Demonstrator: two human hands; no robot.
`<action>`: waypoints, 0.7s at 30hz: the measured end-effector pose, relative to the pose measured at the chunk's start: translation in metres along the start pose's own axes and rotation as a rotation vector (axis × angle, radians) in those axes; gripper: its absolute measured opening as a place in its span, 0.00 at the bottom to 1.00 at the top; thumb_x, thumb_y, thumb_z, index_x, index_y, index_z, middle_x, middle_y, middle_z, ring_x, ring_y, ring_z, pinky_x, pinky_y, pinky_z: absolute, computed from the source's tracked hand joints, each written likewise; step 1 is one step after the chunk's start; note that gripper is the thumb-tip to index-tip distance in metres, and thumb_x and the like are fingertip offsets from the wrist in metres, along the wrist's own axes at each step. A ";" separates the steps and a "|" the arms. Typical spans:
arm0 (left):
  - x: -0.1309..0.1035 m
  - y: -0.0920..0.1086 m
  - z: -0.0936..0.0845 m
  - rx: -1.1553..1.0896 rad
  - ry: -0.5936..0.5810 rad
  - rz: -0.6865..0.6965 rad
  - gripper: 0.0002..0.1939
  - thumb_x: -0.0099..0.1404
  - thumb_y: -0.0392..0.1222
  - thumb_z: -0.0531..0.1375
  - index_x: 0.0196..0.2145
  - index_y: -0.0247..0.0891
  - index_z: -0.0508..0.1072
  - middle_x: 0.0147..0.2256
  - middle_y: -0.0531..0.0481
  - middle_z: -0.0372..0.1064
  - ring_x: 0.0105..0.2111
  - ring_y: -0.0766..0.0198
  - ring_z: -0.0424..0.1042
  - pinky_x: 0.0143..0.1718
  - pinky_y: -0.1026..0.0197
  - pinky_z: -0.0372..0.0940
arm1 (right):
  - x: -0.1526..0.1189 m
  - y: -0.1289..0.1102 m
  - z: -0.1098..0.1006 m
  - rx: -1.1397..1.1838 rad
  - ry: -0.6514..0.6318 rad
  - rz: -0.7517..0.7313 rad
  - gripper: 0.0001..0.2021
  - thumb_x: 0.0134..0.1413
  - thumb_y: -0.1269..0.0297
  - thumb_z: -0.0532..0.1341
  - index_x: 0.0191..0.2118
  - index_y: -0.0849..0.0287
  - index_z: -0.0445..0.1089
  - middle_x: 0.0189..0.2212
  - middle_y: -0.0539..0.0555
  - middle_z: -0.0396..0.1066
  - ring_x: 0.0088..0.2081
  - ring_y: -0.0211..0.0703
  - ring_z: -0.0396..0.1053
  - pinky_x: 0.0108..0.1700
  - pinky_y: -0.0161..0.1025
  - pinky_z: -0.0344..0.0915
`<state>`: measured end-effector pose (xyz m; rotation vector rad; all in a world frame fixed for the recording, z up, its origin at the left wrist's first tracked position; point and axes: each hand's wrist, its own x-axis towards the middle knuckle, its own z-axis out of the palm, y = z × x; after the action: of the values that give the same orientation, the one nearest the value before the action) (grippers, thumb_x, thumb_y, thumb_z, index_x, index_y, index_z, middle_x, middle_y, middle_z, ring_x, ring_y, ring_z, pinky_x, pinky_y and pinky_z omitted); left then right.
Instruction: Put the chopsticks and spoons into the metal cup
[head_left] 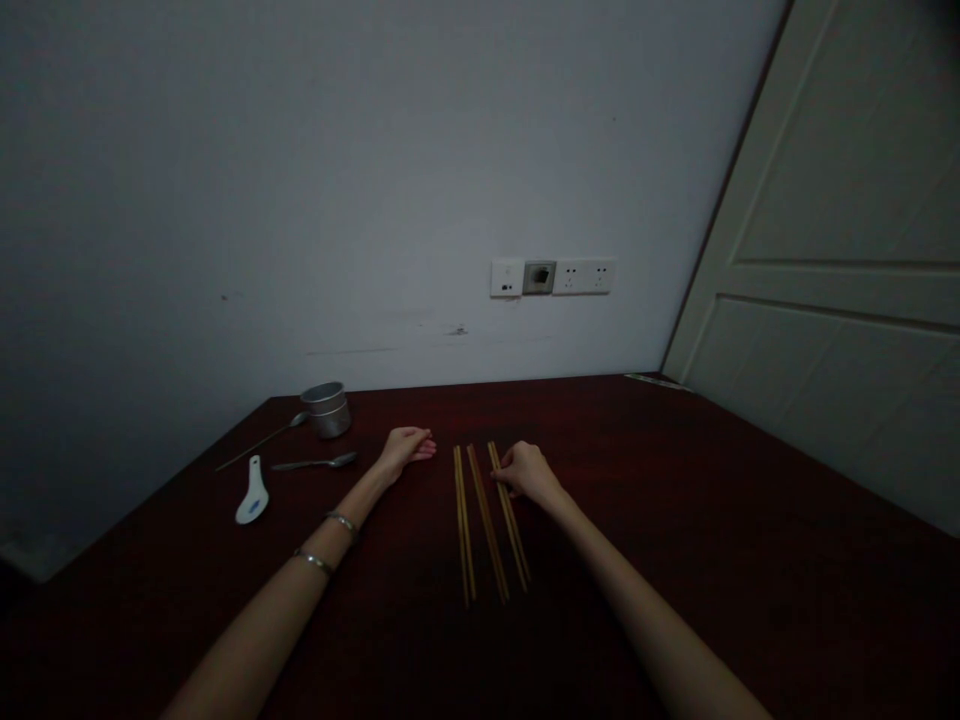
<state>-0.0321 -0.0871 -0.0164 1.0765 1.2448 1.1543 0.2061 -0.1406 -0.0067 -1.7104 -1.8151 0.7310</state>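
Observation:
Three pairs of chopsticks lie side by side, lengthwise, on the dark red table: a left pair (pixel 463 525), a redder middle pair (pixel 487 525) and a right pair (pixel 511 520). My right hand (pixel 527 470) pinches the right pair near its far end, thumb and fingertips on the sticks. To the left of the chopsticks my left hand (pixel 407 448) rests on the table, apart from them. Its fingers are loosely curled in, and nothing shows in them. Two bangles (pixel 315 562) circle the left forearm.
At the left are a metal cup (pixel 327 410), a long-handled spoon (pixel 262 440) beside it, a metal spoon (pixel 315 463) and a white ceramic spoon (pixel 253 492). A wall (pixel 375 200) with sockets (pixel 585 277) stands behind the table (pixel 675 480); a pale panelled door (pixel 840 250) is at the right.

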 end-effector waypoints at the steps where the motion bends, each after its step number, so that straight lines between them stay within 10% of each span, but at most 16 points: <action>1: 0.001 -0.001 0.000 0.003 0.001 0.002 0.07 0.55 0.37 0.61 0.26 0.29 0.69 0.22 0.44 0.71 0.21 0.65 0.71 0.26 0.65 0.68 | 0.001 0.001 0.001 -0.003 0.006 -0.009 0.10 0.36 0.66 0.66 0.16 0.62 0.67 0.18 0.56 0.72 0.15 0.38 0.68 0.15 0.28 0.58; 21: 0.001 0.000 0.001 0.018 0.008 -0.015 0.06 0.55 0.37 0.60 0.26 0.31 0.69 0.22 0.45 0.71 0.21 0.66 0.71 0.27 0.64 0.68 | 0.004 0.007 0.006 0.087 -0.013 0.052 0.08 0.35 0.65 0.67 0.21 0.62 0.68 0.20 0.55 0.72 0.14 0.38 0.67 0.13 0.28 0.58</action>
<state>-0.0310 -0.0864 -0.0169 1.0750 1.2694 1.1385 0.2064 -0.1365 -0.0160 -1.7055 -1.7273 0.8319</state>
